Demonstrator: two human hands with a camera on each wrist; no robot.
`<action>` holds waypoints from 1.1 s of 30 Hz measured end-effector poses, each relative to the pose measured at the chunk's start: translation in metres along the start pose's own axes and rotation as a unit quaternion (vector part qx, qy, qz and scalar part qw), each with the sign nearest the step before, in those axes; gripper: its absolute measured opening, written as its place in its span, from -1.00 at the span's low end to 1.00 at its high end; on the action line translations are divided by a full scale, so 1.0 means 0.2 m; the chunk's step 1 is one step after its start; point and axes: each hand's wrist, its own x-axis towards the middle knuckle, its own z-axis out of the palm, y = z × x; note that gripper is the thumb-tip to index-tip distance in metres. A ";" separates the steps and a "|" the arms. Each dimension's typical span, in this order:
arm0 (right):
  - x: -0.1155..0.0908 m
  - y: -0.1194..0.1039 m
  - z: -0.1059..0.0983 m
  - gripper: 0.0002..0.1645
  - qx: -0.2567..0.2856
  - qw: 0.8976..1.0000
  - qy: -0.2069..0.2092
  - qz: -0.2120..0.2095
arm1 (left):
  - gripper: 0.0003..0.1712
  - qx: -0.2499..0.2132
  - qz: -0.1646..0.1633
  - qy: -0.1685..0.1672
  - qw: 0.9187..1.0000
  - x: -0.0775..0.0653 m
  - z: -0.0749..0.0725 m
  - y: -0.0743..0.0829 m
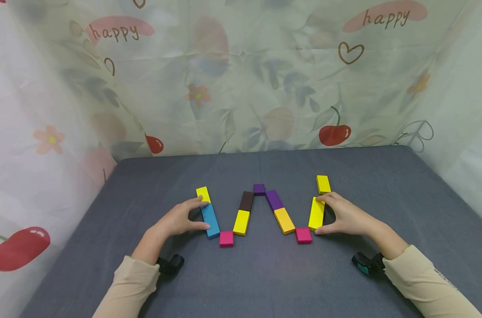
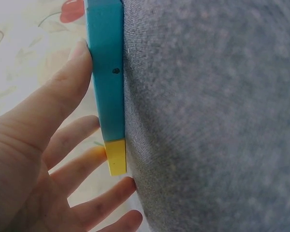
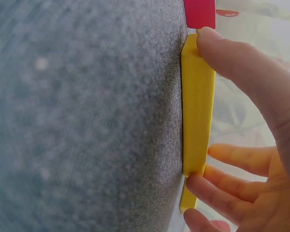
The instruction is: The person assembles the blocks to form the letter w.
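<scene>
On the left, my left hand (image 1: 183, 217) touches a blue block (image 1: 210, 221) along its outer side, with thumb and fingers spread. A yellow block (image 1: 203, 194) adjoins its far end, by the fingertips. My right hand (image 1: 344, 215) holds a long yellow block (image 1: 316, 214) lengthwise, thumb at its near end and fingers at its far end. Beyond it lies another yellow block (image 1: 323, 184), slightly offset to the right. In the right wrist view, a pink block (image 3: 200, 13) sits by the right thumb.
Between the hands, a pink block (image 1: 226, 239), a yellow block (image 1: 241, 222), a dark brown block (image 1: 246, 201), a small purple block (image 1: 259, 189), a longer purple block (image 1: 274, 200) and an orange-yellow block (image 1: 284, 221) form a zigzag on the grey cloth-covered table (image 1: 261, 282). A patterned curtain (image 1: 241, 106) hangs behind.
</scene>
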 end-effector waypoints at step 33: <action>-0.01 0.00 -0.01 0.11 0.016 1.000 -0.009 -0.025 | -0.18 -0.007 0.012 0.007 1.000 0.00 0.00 -0.01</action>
